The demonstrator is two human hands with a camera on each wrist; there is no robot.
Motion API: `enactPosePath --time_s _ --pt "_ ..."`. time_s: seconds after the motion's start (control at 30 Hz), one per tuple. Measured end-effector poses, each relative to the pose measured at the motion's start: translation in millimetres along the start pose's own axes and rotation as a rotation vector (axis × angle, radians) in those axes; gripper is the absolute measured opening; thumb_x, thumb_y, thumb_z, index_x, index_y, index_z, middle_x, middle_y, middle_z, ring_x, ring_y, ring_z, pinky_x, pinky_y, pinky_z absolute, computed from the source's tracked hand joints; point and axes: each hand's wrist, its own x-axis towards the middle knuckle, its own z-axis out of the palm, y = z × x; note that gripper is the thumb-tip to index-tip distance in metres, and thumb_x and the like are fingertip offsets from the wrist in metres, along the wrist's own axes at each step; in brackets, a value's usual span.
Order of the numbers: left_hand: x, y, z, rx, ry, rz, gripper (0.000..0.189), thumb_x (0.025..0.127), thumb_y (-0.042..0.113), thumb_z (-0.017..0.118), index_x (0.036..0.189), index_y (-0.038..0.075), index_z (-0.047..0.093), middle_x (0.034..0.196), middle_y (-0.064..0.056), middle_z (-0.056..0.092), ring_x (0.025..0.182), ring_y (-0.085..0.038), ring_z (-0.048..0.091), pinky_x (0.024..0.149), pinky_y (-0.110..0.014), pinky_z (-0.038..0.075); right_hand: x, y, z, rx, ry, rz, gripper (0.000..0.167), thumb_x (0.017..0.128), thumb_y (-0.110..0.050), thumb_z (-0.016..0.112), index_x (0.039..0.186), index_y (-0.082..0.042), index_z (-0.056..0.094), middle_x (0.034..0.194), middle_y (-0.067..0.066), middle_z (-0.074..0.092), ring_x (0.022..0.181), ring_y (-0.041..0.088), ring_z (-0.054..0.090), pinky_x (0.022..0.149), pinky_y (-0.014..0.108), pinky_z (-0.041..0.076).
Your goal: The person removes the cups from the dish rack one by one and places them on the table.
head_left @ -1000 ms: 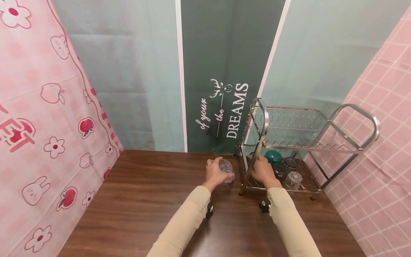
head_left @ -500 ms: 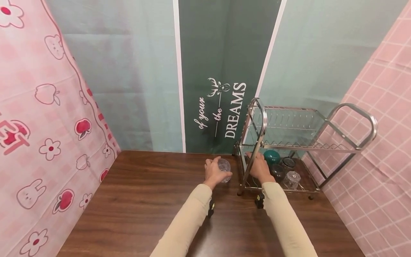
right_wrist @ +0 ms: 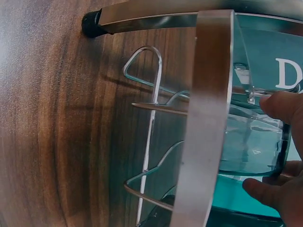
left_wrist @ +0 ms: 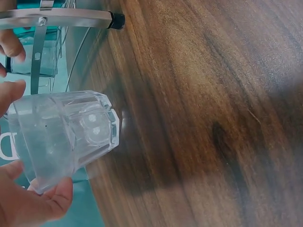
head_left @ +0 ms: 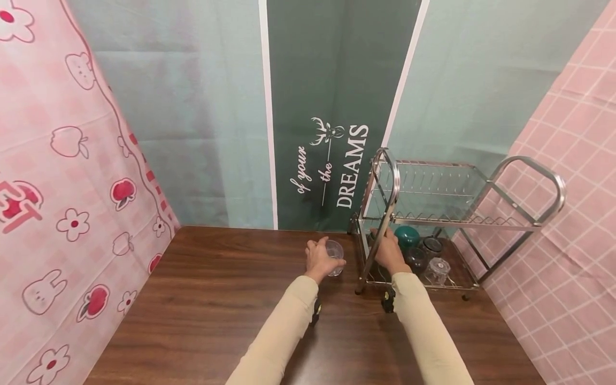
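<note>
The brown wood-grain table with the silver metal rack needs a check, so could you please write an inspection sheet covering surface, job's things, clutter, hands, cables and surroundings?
Surface: brown wood-grain table, with shadows and soft reflections.
Job's things: clear faceted tumbler beside the silver metal two-tier rack; clear vessel with a dark rim within its left end.
Clutter: on the lower tier, round teal vessel, two dark translucent cups, clear faceted cup.
Hands: left hand grips the tumbler; right hand grips the dark-rimmed vessel.
Cables: nothing seen.
Surroundings: pink fruit-print fabric left, green panelled fabric with white lettering behind, pink grid-patterned fabric right.
</note>
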Motion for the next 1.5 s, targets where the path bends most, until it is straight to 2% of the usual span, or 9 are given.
enactPosePath --time_s 0.23,0.43,0.7,1.13,1.23,1.3,1.5 --pt "0.5 1.1 6.7 0.047 -0.045 0.033 0.092 0.055 0.030 0.090 0.133 0.003 0.047 0.113 -0.021 0.038 0.107 -0.035 0.042 0.085 -0.044 0.044 -0.3 3.6 6.8 0.021 0.063 -0.027 0.043 0.081 -0.002 0.066 0.122 0.005 0.055 0.131 0.033 0.036 0.113 0.050 0.036 0.089 0.058 0.033" --pt "-0.4 0.6 9.6 0.051 -0.040 0.037 0.095 0.055 0.029 0.090 0.132 -0.002 0.045 0.113 -0.024 0.039 0.108 -0.038 0.043 0.087 -0.043 0.044 1.9 3.8 6.5 0.045 0.046 0.016 0.041 0.082 -0.002 0.067 0.121 0.001 0.056 0.128 0.030 0.038 0.107 0.048 0.038 0.086 0.057 0.035" --pt "-0.3 0.8 8.5 0.045 -0.057 0.050 0.091 0.057 0.026 0.089 0.132 -0.001 0.044 0.115 -0.023 0.040 0.109 -0.040 0.045 0.086 -0.044 0.044 2.7 4.0 4.8 0.030 0.039 0.041 0.045 0.083 -0.004 0.065 0.126 0.002 0.054 0.130 0.031 0.036 0.107 0.048 0.038 0.085 0.057 0.036" --pt "0.5 -3.9 4.6 0.030 -0.067 0.041 0.092 0.059 0.030 0.087 0.134 0.002 0.042 0.117 -0.023 0.040 0.110 -0.038 0.046 0.089 -0.043 0.043 1.6 -1.2 6.8 0.075 0.015 0.085 0.047 0.083 -0.003 0.065 0.128 -0.001 0.054 0.129 0.028 0.033 0.107 0.045 0.035 0.084 0.057 0.037" --pt "-0.3 -4.5 1.0 0.059 -0.093 0.042 0.094 0.061 0.034 0.086 0.136 0.003 0.040 0.118 -0.022 0.040 0.109 -0.036 0.045 0.086 -0.044 0.044 2.7 -1.4 6.1 0.076 0.001 0.075 0.046 0.084 -0.004 0.064 0.129 0.000 0.053 0.128 0.030 0.034 0.111 0.047 0.034 0.086 0.058 0.036" --pt "-0.5 -3.5 -4.4 0.100 -0.108 0.064 0.092 0.061 0.038 0.085 0.136 0.006 0.041 0.117 -0.020 0.041 0.108 -0.034 0.046 0.084 -0.043 0.045 4.5 -1.4 3.1 0.070 0.006 0.063 0.046 0.084 -0.004 0.064 0.129 0.001 0.053 0.127 0.031 0.038 0.112 0.048 0.033 0.088 0.058 0.034" --pt "3.7 5.8 -26.2 0.171 -0.117 0.174 0.069 0.066 0.038 0.080 0.125 0.010 0.055 0.107 -0.012 0.045 0.098 -0.029 0.048 0.075 -0.042 0.046 12.7 -5.7 -14.6 0.001 0.130 -0.027 0.044 0.078 -0.003 0.067 0.121 0.003 0.056 0.114 0.029 0.056 0.112 0.048 0.037 0.091 0.057 0.027"
